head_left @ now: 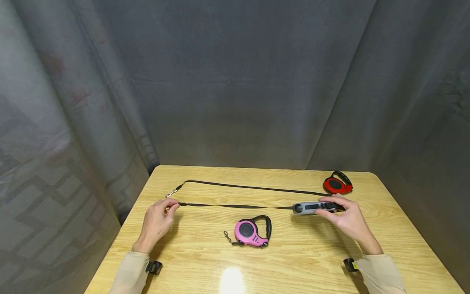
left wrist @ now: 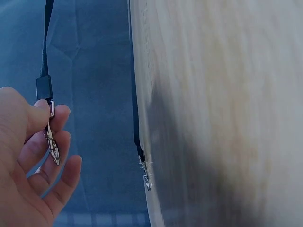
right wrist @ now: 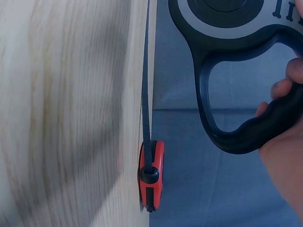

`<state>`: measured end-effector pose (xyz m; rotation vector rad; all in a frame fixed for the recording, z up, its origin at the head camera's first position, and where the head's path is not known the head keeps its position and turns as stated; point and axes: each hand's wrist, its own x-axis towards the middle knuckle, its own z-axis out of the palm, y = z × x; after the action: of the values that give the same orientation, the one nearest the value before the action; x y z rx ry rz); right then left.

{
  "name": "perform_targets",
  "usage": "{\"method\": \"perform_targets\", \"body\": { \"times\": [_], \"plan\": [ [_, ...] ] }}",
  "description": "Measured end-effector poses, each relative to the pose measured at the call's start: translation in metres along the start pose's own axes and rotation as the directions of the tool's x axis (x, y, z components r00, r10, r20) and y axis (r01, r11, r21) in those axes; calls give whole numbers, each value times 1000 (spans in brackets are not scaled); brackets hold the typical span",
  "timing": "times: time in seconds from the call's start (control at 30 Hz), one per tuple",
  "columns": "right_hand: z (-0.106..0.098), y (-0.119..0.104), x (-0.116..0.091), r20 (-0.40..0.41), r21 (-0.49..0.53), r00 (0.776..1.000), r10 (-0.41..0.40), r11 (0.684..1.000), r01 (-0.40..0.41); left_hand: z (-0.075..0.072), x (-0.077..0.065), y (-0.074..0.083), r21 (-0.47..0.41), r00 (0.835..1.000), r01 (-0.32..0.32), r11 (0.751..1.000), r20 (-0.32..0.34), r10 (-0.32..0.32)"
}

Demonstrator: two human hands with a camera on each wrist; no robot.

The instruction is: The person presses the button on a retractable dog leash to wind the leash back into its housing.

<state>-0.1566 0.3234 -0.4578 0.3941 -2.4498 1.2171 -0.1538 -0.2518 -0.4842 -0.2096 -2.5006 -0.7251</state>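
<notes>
My right hand (head_left: 349,218) grips a grey retractable dog leash (head_left: 308,208) by its black handle (right wrist: 232,142), raised over the table. Its black strap (head_left: 238,206) stretches leftward, nearly straight. At the other end, my left hand (head_left: 156,222) pinches the metal snap hook (left wrist: 52,142) between thumb and fingers. Behind that strap, a red retractable leash (head_left: 335,185) lies near the far right edge. Its own black strap (head_left: 253,187) runs along the back of the table to a silver hook (head_left: 171,193) just beyond my left hand.
A pink retractable leash (head_left: 253,237) with a black handle lies between my hands, nearer the front, its small hook (head_left: 227,235) out to the left. Everything rests on a wooden table (head_left: 191,261), with grey curtains (head_left: 235,102) behind and at both sides.
</notes>
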Motion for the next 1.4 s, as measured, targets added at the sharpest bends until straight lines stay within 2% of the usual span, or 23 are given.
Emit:
{"method": "perform_targets", "body": {
  "times": [0.3,0.53,0.83,1.13,1.4],
  "plan": [
    [1,-2,-1,3,-8,999,35,999,-35,0,1,2,5,1000,-19,1000,-10,19],
    [5,-2,0,8,-12,1000,17,1000,-17,0,1,4,9,999,-36,999,-26,37],
    [9,-5,-1,33,-8,997,69,998,-69,1,2,8,2,998,-55,999,-17,55],
    [14,-9,3,38,0,999,5,1000,-5,2,3,11,0,998,-68,998,-6,68],
    [17,-9,5,44,17,999,2,1000,-3,2,5,11,-2,997,-73,997,0,73]
  ]
}}
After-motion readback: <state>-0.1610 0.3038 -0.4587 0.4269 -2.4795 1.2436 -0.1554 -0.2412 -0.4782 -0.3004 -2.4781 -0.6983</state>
